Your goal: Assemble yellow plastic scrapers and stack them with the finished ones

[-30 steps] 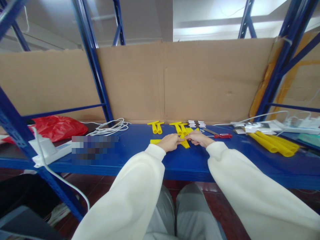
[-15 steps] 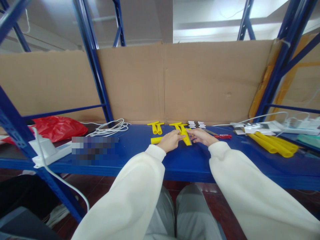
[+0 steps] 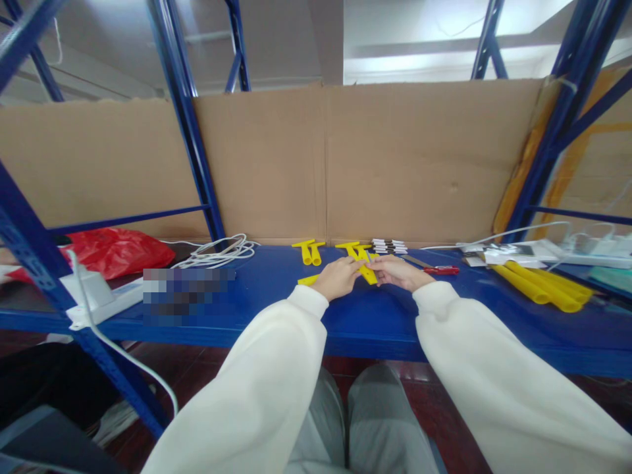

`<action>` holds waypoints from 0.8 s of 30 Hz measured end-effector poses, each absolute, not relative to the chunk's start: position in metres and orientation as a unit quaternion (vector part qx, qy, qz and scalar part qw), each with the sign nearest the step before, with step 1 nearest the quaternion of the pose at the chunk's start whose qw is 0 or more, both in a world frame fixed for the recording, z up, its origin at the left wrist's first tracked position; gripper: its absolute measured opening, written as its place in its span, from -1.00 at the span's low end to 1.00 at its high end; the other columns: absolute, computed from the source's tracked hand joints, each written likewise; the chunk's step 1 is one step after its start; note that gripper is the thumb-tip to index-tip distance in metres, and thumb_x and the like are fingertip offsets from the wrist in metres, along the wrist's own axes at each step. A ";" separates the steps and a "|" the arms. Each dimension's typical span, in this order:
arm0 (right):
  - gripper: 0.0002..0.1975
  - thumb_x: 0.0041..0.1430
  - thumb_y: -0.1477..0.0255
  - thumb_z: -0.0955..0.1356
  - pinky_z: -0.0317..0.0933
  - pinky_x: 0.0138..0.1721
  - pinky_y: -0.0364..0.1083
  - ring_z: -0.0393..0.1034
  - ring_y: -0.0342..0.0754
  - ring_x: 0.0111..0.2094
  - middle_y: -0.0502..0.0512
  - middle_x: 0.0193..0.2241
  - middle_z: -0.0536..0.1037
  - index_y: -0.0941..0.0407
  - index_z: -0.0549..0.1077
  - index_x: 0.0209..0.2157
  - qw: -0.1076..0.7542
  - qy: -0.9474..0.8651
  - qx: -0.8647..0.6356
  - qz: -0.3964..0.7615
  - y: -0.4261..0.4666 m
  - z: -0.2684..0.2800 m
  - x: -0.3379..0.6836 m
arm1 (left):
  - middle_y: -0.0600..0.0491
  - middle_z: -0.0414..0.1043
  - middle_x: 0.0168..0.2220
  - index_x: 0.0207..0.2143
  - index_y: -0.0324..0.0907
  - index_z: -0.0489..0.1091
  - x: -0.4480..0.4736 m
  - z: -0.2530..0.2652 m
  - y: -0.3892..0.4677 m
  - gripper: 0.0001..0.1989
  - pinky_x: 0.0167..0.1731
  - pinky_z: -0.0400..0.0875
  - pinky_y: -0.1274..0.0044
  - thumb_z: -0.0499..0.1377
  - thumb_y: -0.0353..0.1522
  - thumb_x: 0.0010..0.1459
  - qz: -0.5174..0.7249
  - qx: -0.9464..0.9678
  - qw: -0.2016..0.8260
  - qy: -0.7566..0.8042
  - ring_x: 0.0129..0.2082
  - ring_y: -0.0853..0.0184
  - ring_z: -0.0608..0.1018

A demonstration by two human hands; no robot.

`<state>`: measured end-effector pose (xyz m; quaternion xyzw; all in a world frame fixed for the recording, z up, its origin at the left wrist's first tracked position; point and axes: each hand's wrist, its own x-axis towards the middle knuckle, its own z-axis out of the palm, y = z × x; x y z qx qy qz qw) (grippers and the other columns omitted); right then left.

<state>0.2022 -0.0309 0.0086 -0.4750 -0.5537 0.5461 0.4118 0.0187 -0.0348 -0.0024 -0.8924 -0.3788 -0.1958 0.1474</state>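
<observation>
Blue shelf decking (image 3: 370,322) runs across the middle of the frame, backed by brown cardboard (image 3: 405,158). At the frame's centre, just above the decking's front edge, a yellow piece (image 3: 368,275) with a flared lower end sits between both hands. Left hand (image 3: 340,278) pinches it from the left side, fingertips pressed against it; right hand (image 3: 397,272) pinches it from the right, fingers bent and meeting the piece. Another yellow part (image 3: 307,280) shows just left of the left hand, partly covered. Just above the hands lie yellow T-shaped pieces (image 3: 349,249) and a stack of black-and-white strips (image 3: 389,246). Right of centre rests a red-handled tool (image 3: 442,270); farther right, yellow tubes (image 3: 523,283). Toward the left edge are coiled white cable (image 3: 217,253) and a red plastic bag (image 3: 116,253).
</observation>
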 end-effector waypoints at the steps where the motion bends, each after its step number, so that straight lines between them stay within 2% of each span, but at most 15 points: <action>1: -0.86 0.08 0.54 0.46 0.28 -0.57 -0.23 0.34 -0.20 -0.61 -0.02 -0.62 0.50 0.15 0.41 -0.46 0.412 -0.557 -0.475 0.543 -0.031 0.007 0.202 | -0.09 0.48 -0.02 0.20 -0.14 0.33 0.019 -0.003 -0.035 -0.59 0.01 0.42 0.45 -0.01 -0.39 0.34 -0.185 -0.895 0.148 -0.378 0.01 0.23 0.52; 8: -0.86 0.05 0.48 0.47 0.31 -0.53 -0.22 0.34 -0.20 -0.60 -0.01 -0.61 0.48 0.13 0.43 -0.47 0.364 -0.615 -0.506 0.483 -0.027 0.010 0.212 | -0.11 0.45 -0.02 0.21 -0.14 0.33 0.018 -0.002 -0.037 -0.58 -0.04 0.43 0.47 -0.04 -0.38 0.36 -0.142 -0.899 0.145 -0.389 0.00 0.22 0.52; 10: -0.89 0.04 0.51 0.44 0.32 -0.49 -0.19 0.38 -0.16 -0.56 0.04 -0.56 0.52 0.14 0.44 -0.50 0.379 -0.628 -0.558 0.388 -0.020 0.013 0.225 | -0.12 0.43 -0.01 0.22 -0.14 0.32 0.018 -0.001 -0.037 -0.57 -0.04 0.43 0.47 -0.04 -0.38 0.36 -0.141 -0.897 0.144 -0.393 0.00 0.21 0.52; 12: -0.88 0.03 0.58 0.38 0.35 -0.37 -0.15 0.46 -0.08 -0.45 0.09 -0.52 0.56 0.15 0.46 -0.54 0.398 -0.630 -0.630 0.219 -0.012 0.014 0.239 | -0.12 0.42 -0.01 0.24 -0.14 0.30 0.017 -0.001 -0.037 -0.56 -0.04 0.43 0.48 -0.05 -0.38 0.36 -0.140 -0.896 0.143 -0.396 0.01 0.21 0.51; 14: -0.86 0.02 0.62 0.35 0.35 -0.20 -0.10 0.52 0.01 -0.29 0.13 -0.44 0.60 0.16 0.51 -0.53 0.353 -0.644 -0.675 0.076 -0.005 0.012 0.252 | -0.12 0.42 -0.01 0.25 -0.14 0.29 0.017 -0.001 -0.037 -0.56 -0.04 0.42 0.49 -0.05 -0.37 0.36 -0.136 -0.898 0.138 -0.394 0.01 0.21 0.51; 15: -0.84 0.03 0.62 0.33 0.33 -0.14 -0.09 0.52 0.04 -0.23 0.14 -0.39 0.62 0.15 0.55 -0.50 0.320 -0.650 -0.688 0.041 -0.003 0.010 0.256 | -0.11 0.43 -0.01 0.24 -0.14 0.30 0.017 -0.001 -0.036 -0.56 -0.04 0.43 0.49 -0.04 -0.37 0.36 -0.133 -0.901 0.133 -0.391 0.01 0.21 0.52; 19: -0.79 0.11 0.50 0.33 0.30 -0.04 0.03 0.49 0.14 -0.06 0.16 -0.19 0.64 0.06 0.63 -0.32 0.226 -0.639 -0.735 0.009 -0.002 0.005 0.262 | -0.08 0.43 0.04 0.23 -0.10 0.32 0.016 -0.002 -0.036 -0.57 -0.02 0.42 0.49 -0.01 -0.35 0.35 -0.124 -0.910 0.110 -0.380 0.03 0.21 0.52; 24: -0.69 0.12 0.55 0.31 0.24 0.03 0.12 0.44 0.17 0.04 0.18 -0.07 0.61 0.00 0.63 -0.20 0.221 -0.587 -0.778 -0.025 -0.003 0.005 0.271 | -0.06 0.43 0.08 0.22 -0.08 0.33 0.016 -0.002 -0.037 -0.57 0.01 0.41 0.49 0.01 -0.34 0.34 -0.118 -0.912 0.095 -0.380 0.07 0.22 0.51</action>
